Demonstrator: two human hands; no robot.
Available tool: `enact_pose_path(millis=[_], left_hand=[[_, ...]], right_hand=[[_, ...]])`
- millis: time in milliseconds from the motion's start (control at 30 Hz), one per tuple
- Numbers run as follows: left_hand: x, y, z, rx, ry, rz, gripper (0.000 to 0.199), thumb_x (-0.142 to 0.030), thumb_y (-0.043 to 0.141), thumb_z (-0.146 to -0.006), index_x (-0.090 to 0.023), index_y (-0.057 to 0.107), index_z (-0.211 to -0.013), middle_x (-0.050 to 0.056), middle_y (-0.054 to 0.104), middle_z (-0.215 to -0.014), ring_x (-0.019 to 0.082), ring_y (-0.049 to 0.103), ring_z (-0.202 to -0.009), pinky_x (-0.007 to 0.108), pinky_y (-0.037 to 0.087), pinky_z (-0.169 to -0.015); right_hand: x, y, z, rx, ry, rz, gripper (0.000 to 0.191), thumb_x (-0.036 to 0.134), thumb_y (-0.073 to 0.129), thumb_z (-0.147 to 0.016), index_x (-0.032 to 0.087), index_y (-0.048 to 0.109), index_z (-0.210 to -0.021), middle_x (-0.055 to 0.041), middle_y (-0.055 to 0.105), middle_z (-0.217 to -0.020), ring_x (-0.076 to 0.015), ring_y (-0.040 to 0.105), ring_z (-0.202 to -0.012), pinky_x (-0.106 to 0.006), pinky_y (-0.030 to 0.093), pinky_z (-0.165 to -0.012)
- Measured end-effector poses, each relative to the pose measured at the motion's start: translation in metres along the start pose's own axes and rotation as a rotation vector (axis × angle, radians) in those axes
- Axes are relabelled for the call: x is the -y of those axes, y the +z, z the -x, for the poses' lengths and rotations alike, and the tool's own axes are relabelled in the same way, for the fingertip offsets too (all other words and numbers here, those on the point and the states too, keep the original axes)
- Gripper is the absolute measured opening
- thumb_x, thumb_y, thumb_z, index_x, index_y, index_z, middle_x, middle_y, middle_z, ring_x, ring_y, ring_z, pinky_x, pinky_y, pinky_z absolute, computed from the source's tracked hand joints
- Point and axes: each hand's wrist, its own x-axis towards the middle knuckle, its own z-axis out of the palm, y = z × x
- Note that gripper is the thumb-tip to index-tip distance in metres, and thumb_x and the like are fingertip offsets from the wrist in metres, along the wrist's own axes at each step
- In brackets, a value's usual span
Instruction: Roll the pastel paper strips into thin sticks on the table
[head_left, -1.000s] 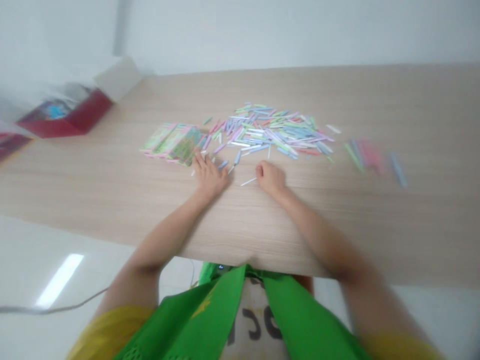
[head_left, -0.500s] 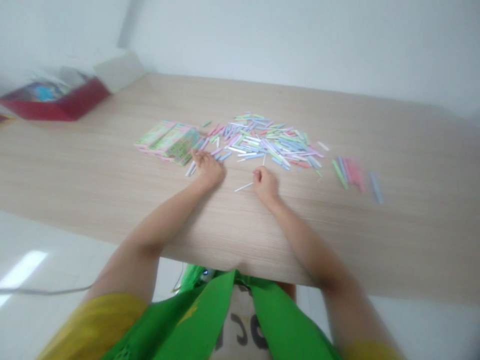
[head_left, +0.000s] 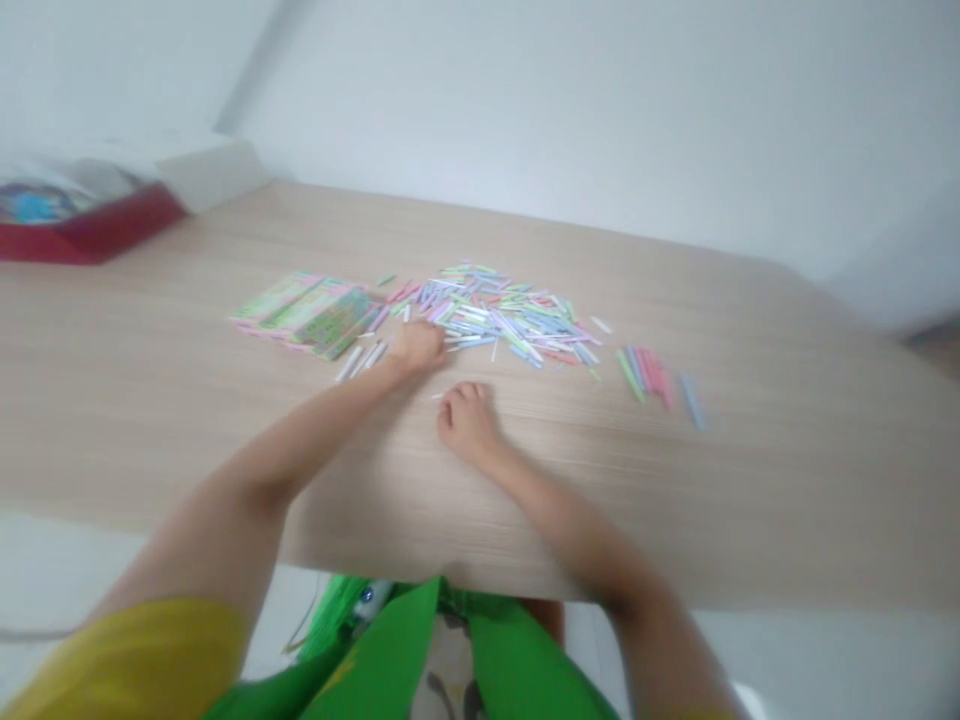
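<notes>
A heap of short pastel paper-like sticks (head_left: 517,315) lies mid-table. At its near left edge my left hand (head_left: 418,346) rests, fingers bent down and together; whatever they hold is hidden. Closer to me, my right hand (head_left: 468,422) is curled low over the wood, and the tip of a thin white stick (head_left: 438,396) pokes out at its left side. Left of my left hand lie a few separate white sticks (head_left: 361,360). Beside them, flat printed green and pink packets (head_left: 300,312) lie together.
To the right of the heap, a small row of green, blue and pink sticks (head_left: 649,375) lies with one blue stick (head_left: 693,402) apart. A red box (head_left: 97,228) with a white lid stands at the far left. The table (head_left: 750,480) meets a white wall behind.
My left hand has moved right, from the packets and white sticks to the heap's edge. My right hand has shifted left and nearer, covering most of the thin white stick. The view has swung right.
</notes>
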Motion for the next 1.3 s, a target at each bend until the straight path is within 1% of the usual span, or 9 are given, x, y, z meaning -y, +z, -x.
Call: enact_pose_path(millis=[167,333,433,567,733,867,1000,1133,1300], left_hand=[[-0.005,-0.021,-0.049,0.036,0.003,-0.015,0.043,-0.034,0.046,-0.084,-0.011,0.078,-0.103,0.021,0.076,-0.108,0.037,0.069,-0.110,0.040,0.052,-0.087],[0.001,-0.019,-0.069,0.128,0.089,0.030,0.045,-0.041,0.045,-0.086,-0.017,0.078,-0.105,0.013,0.078,-0.107,0.028,0.071,-0.104,0.031,0.051,-0.082],[0.003,-0.013,-0.072,0.168,0.137,-0.024,0.044,-0.042,0.046,-0.085,-0.019,0.079,-0.103,0.012,0.078,-0.106,0.028,0.071,-0.104,0.031,0.050,-0.081],[0.000,-0.010,-0.069,0.164,0.158,-0.093,0.043,-0.039,0.046,-0.083,-0.019,0.079,-0.101,0.013,0.078,-0.104,0.031,0.071,-0.104,0.034,0.050,-0.082],[-0.004,-0.014,-0.059,0.078,0.079,-0.099,0.046,-0.042,0.046,-0.083,-0.018,0.078,-0.106,0.014,0.078,-0.105,0.030,0.071,-0.105,0.032,0.049,-0.084],[-0.008,-0.011,-0.053,0.153,0.082,-0.161,0.045,-0.043,0.044,-0.085,-0.019,0.078,-0.101,0.013,0.078,-0.100,0.031,0.072,-0.099,0.034,0.049,-0.083],[-0.011,-0.006,-0.049,0.122,0.100,-0.154,0.046,-0.039,0.041,-0.087,-0.016,0.078,-0.099,0.018,0.077,-0.099,0.035,0.072,-0.098,0.039,0.049,-0.082],[0.000,-0.001,-0.049,0.121,0.106,-0.080,0.044,-0.039,0.041,-0.086,-0.015,0.077,-0.095,0.016,0.078,-0.098,0.032,0.072,-0.096,0.035,0.048,-0.078],[0.026,0.011,-0.052,0.068,0.221,0.027,0.046,-0.041,0.042,-0.086,-0.015,0.078,-0.097,0.013,0.078,-0.095,0.029,0.071,-0.091,0.036,0.049,-0.082]], right_hand=[[-0.027,-0.005,-0.010,-0.118,-0.021,-0.261,0.033,0.001,0.046,-0.083,0.014,0.071,-0.100,-0.0134,0.066,-0.115,-0.0214,0.059,-0.115,-0.033,0.044,-0.104],[-0.049,-0.013,-0.017,-0.192,0.237,-0.315,0.030,0.003,0.044,-0.085,0.019,0.069,-0.081,-0.0042,0.072,-0.087,-0.0180,0.066,-0.089,-0.028,0.047,-0.084],[-0.053,-0.014,-0.020,-0.200,0.313,-0.317,0.030,0.007,0.044,-0.087,0.020,0.069,-0.078,-0.0019,0.073,-0.080,-0.0167,0.065,-0.079,-0.026,0.045,-0.075],[-0.050,-0.015,-0.021,-0.180,0.306,-0.323,0.028,0.010,0.047,-0.087,0.021,0.070,-0.075,-0.0017,0.074,-0.082,-0.0167,0.066,-0.081,-0.026,0.044,-0.076],[-0.047,-0.016,-0.021,-0.167,0.286,-0.292,0.027,0.010,0.049,-0.087,0.022,0.070,-0.075,-0.0019,0.075,-0.082,-0.0169,0.065,-0.080,-0.027,0.042,-0.075],[-0.049,-0.013,-0.024,-0.143,0.284,-0.261,0.028,0.013,0.049,-0.089,0.023,0.072,-0.078,-0.0002,0.076,-0.081,-0.0156,0.064,-0.075,-0.026,0.039,-0.068],[-0.049,-0.013,-0.028,-0.135,0.305,-0.241,0.029,0.013,0.048,-0.090,0.023,0.073,-0.079,-0.0001,0.077,-0.084,-0.0155,0.064,-0.077,-0.026,0.037,-0.067],[-0.047,-0.017,-0.027,-0.130,0.308,-0.277,0.028,0.011,0.049,-0.089,0.021,0.072,-0.077,-0.0009,0.076,-0.082,-0.0154,0.064,-0.076,-0.025,0.038,-0.068],[-0.048,-0.018,-0.026,-0.146,0.305,-0.293,0.028,0.011,0.049,-0.088,0.021,0.072,-0.077,-0.0006,0.075,-0.079,-0.0152,0.062,-0.073,-0.025,0.037,-0.067]])
